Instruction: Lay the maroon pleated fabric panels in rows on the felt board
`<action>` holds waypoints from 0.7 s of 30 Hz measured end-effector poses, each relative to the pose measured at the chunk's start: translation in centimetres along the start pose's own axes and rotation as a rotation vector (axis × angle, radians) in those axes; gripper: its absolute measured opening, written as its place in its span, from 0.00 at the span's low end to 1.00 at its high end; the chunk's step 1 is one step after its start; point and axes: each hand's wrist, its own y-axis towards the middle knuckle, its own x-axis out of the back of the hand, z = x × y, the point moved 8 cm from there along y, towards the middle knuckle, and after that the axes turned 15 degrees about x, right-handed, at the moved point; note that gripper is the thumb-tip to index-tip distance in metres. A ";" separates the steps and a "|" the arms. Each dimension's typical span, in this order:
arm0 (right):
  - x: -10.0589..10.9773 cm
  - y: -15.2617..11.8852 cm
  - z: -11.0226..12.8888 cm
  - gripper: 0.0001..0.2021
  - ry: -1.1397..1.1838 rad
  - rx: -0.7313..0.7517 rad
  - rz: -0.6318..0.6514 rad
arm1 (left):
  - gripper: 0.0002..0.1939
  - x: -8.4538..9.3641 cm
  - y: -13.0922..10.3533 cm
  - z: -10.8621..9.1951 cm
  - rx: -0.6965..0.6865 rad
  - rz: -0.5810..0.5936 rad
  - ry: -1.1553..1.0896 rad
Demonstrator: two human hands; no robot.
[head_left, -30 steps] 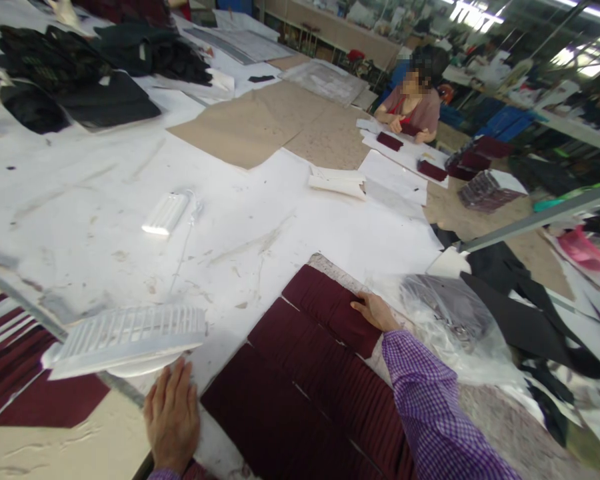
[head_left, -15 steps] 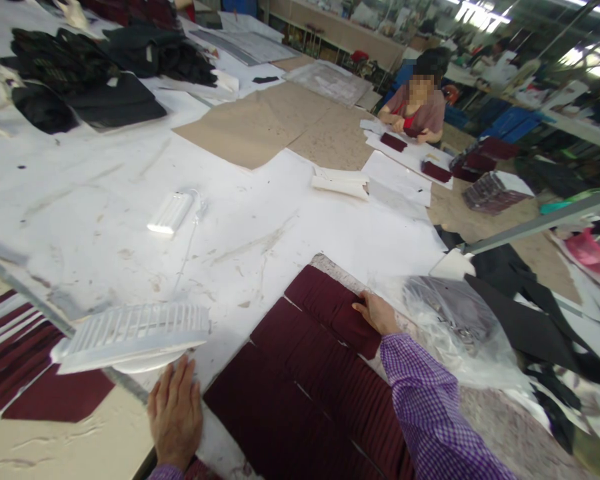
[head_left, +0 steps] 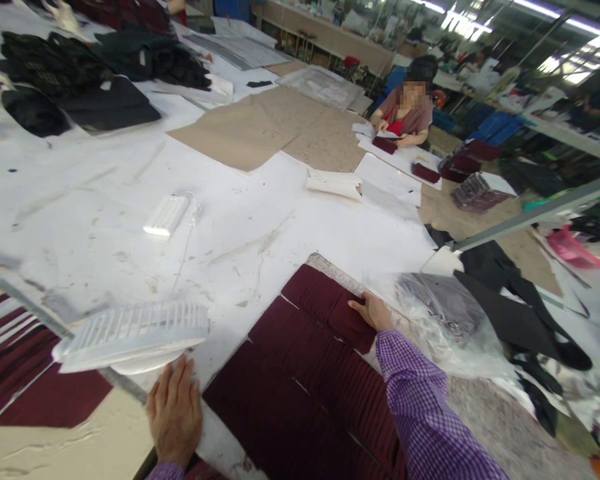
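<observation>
Several rows of overlapping maroon fabric pieces (head_left: 300, 380) lie on a speckled board (head_left: 325, 263) in front of me. My right hand (head_left: 373, 311), in a purple checked sleeve, is at the right end of the far row. Its thumb and finger close on the edge of a maroon fabric piece (head_left: 347, 317); the other fingers are mostly hidden. Flat at the table's near edge rests my left hand (head_left: 175, 407), fingers stretched out, holding nothing. Just beyond its fingertips stands a white slatted plastic object (head_left: 135, 333).
A white power strip (head_left: 167, 215) lies on the white table covering. On the right are a clear plastic bag (head_left: 445, 320), black fabric (head_left: 505, 313) and a slanting metal bar (head_left: 535, 213). Maroon strips (head_left: 50, 400) lie lower left. Across the table, a person (head_left: 405, 110) handles maroon pieces.
My view has shifted slightly, so the scene sits a little further left. Both hands keep their places. The person across the table has moved their hands a little.
</observation>
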 end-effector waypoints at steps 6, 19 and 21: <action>-0.6 0.2 -0.4 0.18 0.045 0.028 0.008 | 0.28 0.1 0.0 -0.1 -0.020 -0.019 0.013; -0.6 0.0 -0.3 0.15 0.068 -0.004 -0.057 | 0.29 0.3 0.1 -0.3 -0.040 -0.032 0.034; -0.5 -0.3 -0.6 0.17 0.076 -0.034 -0.090 | 0.29 0.3 0.1 -0.2 -0.044 -0.041 0.039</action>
